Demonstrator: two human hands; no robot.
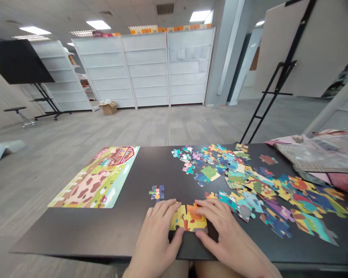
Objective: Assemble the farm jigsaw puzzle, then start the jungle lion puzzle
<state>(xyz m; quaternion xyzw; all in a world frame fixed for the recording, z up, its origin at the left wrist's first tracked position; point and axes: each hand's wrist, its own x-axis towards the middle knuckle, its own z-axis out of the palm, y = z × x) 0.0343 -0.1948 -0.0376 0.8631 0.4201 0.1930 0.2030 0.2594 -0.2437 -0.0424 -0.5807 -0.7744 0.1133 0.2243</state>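
Note:
Two yellow-orange jigsaw pieces lie side by side on the black table, a thin dark gap showing between them. My left hand [159, 228] grips the left puzzle piece [178, 219] by its outer side, thumb at the lower edge and fingers on top. On the other side, my right hand [222, 224] has thumb and fingers around the right puzzle piece [196, 223], covering part of its orange top. Just beyond my left fingers sits a small blue puzzle piece [157, 192]. Other loose pieces [245, 210] begin right beside my right hand.
A farm-picture puzzle sheet [95, 181] lies at the table's left. Scattered puzzle pieces [258, 185] spread across the right half. Plastic-wrapped bags [330, 154] rest at the right edge. Behind the table stand white shelves [145, 69] and a black easel stand [275, 85].

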